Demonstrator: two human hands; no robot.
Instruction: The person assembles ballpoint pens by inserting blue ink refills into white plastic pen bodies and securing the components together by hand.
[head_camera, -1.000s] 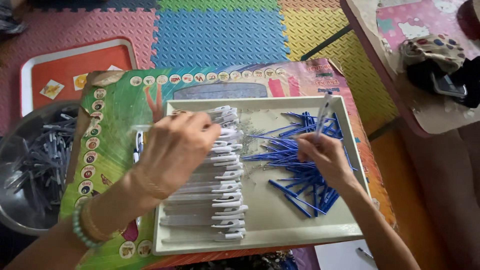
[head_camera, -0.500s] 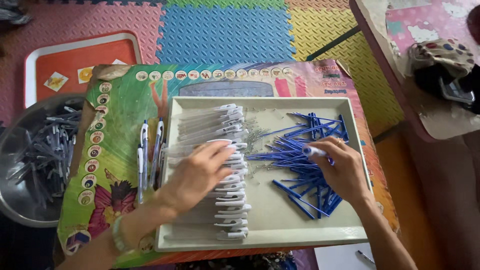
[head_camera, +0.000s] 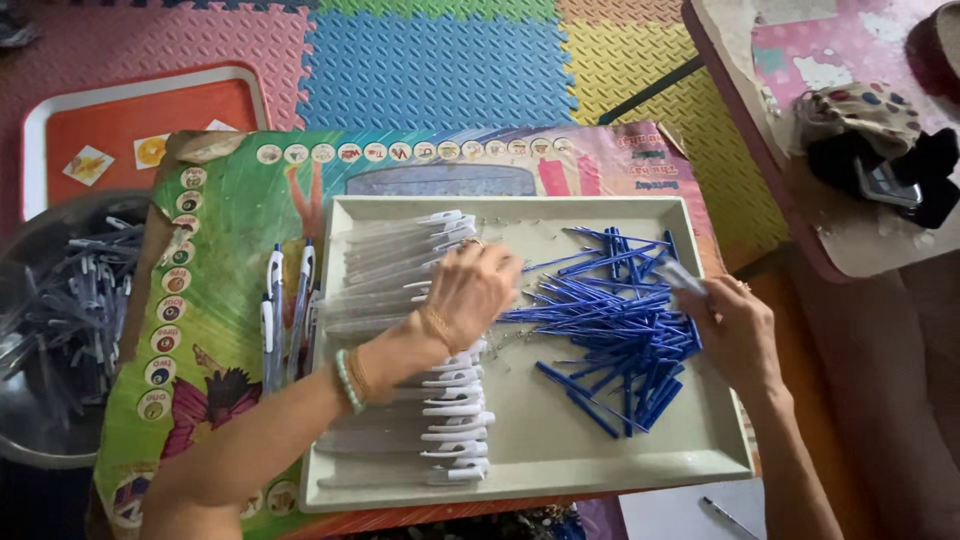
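In the shallow grey plastic tray (head_camera: 520, 470), the left hand (head_camera: 470, 295) lies half-curled on clear white-tipped pen tubes (head_camera: 400, 265), while the right hand (head_camera: 730, 330) pinches one tube (head_camera: 680, 277) above thin blue refills (head_camera: 610, 320).

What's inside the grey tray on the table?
The grey tray holds a row of clear pen barrels and loose blue refills. The left hand covers some barrels.
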